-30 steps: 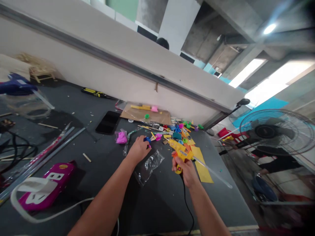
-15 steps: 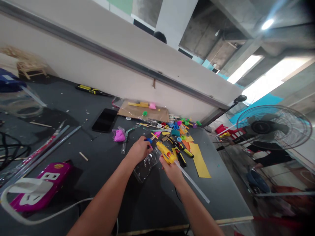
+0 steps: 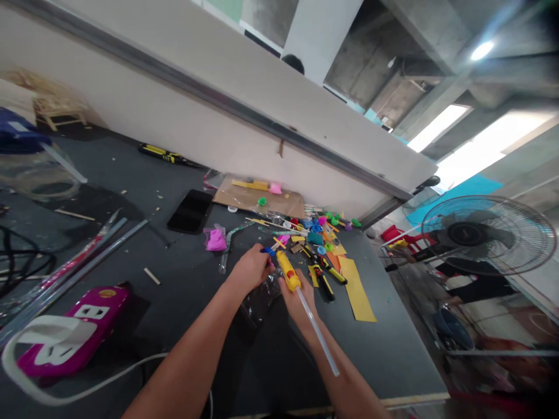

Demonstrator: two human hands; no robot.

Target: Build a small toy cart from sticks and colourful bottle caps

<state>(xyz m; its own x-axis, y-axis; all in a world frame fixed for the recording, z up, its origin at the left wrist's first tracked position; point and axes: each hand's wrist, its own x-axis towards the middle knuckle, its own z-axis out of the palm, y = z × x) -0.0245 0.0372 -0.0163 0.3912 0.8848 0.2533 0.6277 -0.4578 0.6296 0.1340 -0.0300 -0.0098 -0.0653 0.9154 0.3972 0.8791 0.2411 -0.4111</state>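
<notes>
My right hand (image 3: 299, 299) is closed round a yellow hot glue gun (image 3: 288, 272), and a long translucent glue stick (image 3: 318, 331) sticks out of its back over my forearm. The gun's front end is close beside a small blue piece (image 3: 268, 251) at the fingertips of my left hand (image 3: 252, 269). That hand is pinched shut on the blue piece; a bit of pink shows below it, and its exact shape is hidden. A crinkled clear plastic bag (image 3: 261, 298) lies on the table between my hands.
Coloured clay pieces, pliers (image 3: 321, 282) and yellow card (image 3: 358, 291) lie beyond my right hand. A bagged pink lump (image 3: 216, 238) and a black phone (image 3: 190, 210) lie left of centre. A purple power strip (image 3: 82, 329) is at the left, a fan (image 3: 487, 234) at the right.
My right hand has turned the glue gun, so the glue stick's tail has swung left and its front end sits nearer the blue piece. My left hand keeps its pinch.
</notes>
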